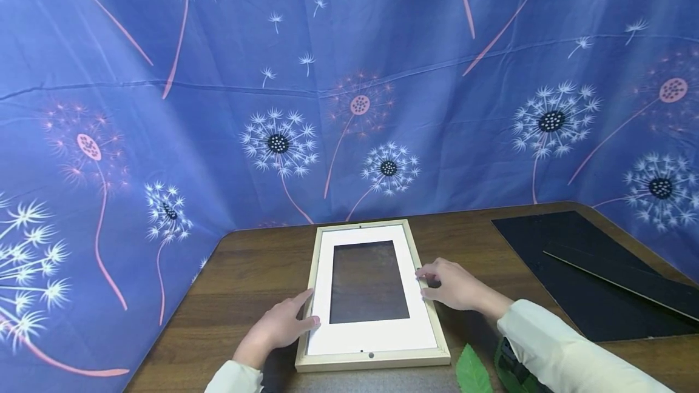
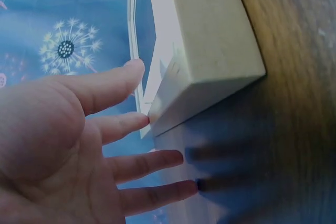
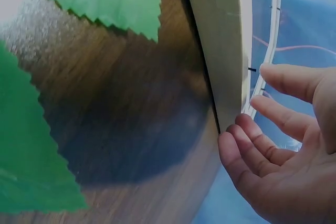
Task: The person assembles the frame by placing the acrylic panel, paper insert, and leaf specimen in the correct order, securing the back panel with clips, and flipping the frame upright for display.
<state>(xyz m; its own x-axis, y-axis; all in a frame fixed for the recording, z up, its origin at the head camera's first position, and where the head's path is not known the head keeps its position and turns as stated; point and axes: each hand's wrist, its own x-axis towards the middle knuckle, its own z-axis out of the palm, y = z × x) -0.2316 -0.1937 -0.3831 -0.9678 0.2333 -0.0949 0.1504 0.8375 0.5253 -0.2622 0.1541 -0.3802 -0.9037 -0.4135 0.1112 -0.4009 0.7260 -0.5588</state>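
Note:
A pale wooden picture frame (image 1: 333,362) lies flat on the brown table, with a white mat (image 1: 377,337) inside it. Through the mat's rectangular window, a dark brown area shows. My left hand (image 1: 278,323) is at the frame's left side, fingers extended and spread; in the left wrist view its index fingertip (image 2: 142,120) meets the frame's edge. On the opposite side, my right hand (image 1: 453,287) touches the frame with loosely bent fingers. Its thumb (image 3: 286,80) lies over the top edge in the right wrist view, while other fingertips rest against the outer side.
Right of the frame lies a black sheet (image 1: 537,278), with a dark thin-edged panel (image 1: 628,278) on top. Near the front edge are a green serrated leaf (image 1: 471,372) and a dark green item (image 1: 508,369), partly under the right sleeve. A blue dandelion-print cloth (image 1: 338,35) hangs behind.

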